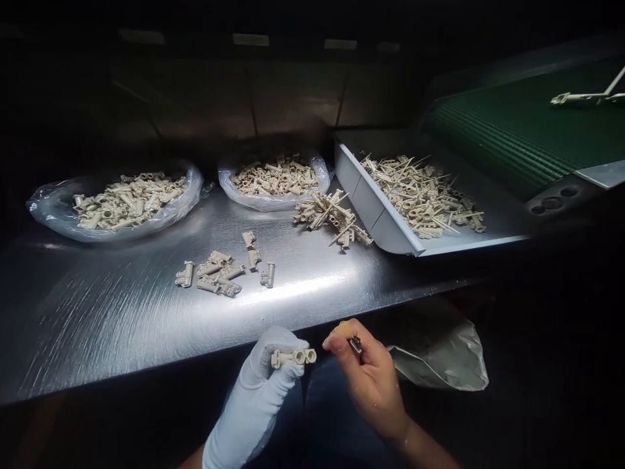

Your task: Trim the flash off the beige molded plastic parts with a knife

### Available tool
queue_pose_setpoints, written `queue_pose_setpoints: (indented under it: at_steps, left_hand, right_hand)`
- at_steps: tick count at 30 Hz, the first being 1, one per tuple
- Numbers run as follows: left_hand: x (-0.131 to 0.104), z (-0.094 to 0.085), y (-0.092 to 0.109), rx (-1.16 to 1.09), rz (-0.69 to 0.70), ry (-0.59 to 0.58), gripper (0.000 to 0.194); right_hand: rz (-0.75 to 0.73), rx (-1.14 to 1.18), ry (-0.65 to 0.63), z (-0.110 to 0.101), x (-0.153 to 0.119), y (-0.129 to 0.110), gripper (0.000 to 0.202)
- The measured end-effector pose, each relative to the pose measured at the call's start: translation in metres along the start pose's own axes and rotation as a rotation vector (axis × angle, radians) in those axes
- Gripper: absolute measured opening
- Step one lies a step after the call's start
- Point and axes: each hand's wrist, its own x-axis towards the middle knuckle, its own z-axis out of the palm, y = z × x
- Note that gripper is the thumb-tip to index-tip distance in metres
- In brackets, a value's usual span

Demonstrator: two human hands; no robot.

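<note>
My left hand [266, 384], in a white glove, is closed around a beige plastic part [295, 357] with two round openings facing right. Just to its right, my bare right hand [368, 378] is closed on a small dark tool [356, 344]; a yellowish covering shows at the thumb or fingertip, its exact nature unclear. The hands are apart, in front of the metal table's edge. Beyond them on the table [122, 312] lie several loose beige parts [219, 273], and farther right a pile of parts with thin sprues [327, 215].
Two clear plastic bags [53, 215] [263, 202] full of beige parts stand at the back. A grey tray [381, 202] of parts lies at the right, below a green conveyor [512, 124] carrying a piece. A plastic bag [439, 352] hangs below the table edge.
</note>
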Motion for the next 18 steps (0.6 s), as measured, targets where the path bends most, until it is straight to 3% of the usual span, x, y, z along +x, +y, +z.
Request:
queue_pose_setpoints:
  at_steps: [3, 6, 10, 14, 18]
  left_hand:
    - [0.002, 0.001, 0.0, -0.057, 0.004, 0.011, 0.015]
    - [0.002, 0.004, 0.002, -0.119, 0.003, 0.103, 0.022]
    - [-0.002, 0.005, 0.003, -0.051, 0.05, 0.199, 0.025]
    - [-0.004, 0.004, 0.002, 0.12, 0.127, 0.09, 0.035]
    - [-0.005, 0.003, 0.004, 0.174, 0.146, 0.015, 0.036]
  right_hand:
    - [0.096, 0.103, -0.136, 0.006, -0.003, 0.001, 0.041]
    - [0.155, 0.138, -0.228, 0.009, -0.006, 0.005, 0.038]
    - [0.028, 0.042, -0.191, 0.004, -0.007, 0.006, 0.034]
    - [-0.201, -0.094, -0.192, 0.0, -0.004, -0.002, 0.033]
    - [-0.228, -0.097, -0.131, 0.004, -0.006, -0.004, 0.023]
